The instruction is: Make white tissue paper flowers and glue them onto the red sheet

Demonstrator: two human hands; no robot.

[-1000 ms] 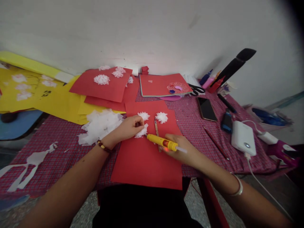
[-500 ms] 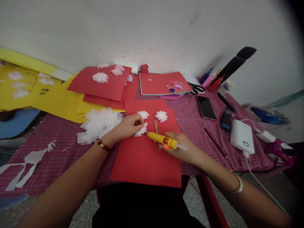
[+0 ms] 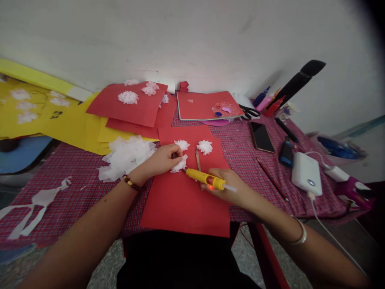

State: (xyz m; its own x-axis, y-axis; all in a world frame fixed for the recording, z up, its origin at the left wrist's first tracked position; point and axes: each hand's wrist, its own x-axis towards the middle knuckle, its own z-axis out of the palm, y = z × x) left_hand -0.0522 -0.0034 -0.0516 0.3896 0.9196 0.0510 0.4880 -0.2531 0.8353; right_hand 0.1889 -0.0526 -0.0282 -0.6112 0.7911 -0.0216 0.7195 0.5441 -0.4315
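A red paper sheet (image 3: 186, 208) lies in front of me, bearing three white ruffled paper flowers. My left hand (image 3: 167, 158) pinches the edge of the nearest white paper flower (image 3: 179, 163). In my right hand (image 3: 230, 186) is a yellow glue gun (image 3: 203, 176), its tip touching or very close to that flower's lower edge. A clear glue stick (image 3: 230, 188) pokes out of the gun's back, and a red light glows on it. The other flowers, a left one (image 3: 182, 145) and a right one (image 3: 205, 147), sit farther up the sheet. A thin brush-like stick (image 3: 197, 158) lies between them and the gun.
White tissue pieces (image 3: 128, 156) are heaped left of the sheet. Behind are red sheets with flowers (image 3: 129, 110) and a red-covered pad (image 3: 204, 104) with a palette. To the right lie scissors (image 3: 249, 112), a phone (image 3: 261, 137), a pencil (image 3: 272, 179) and a white power bank (image 3: 306, 172).
Both hands, the glue gun and the flower hold almost the same place. The view has shifted slightly.
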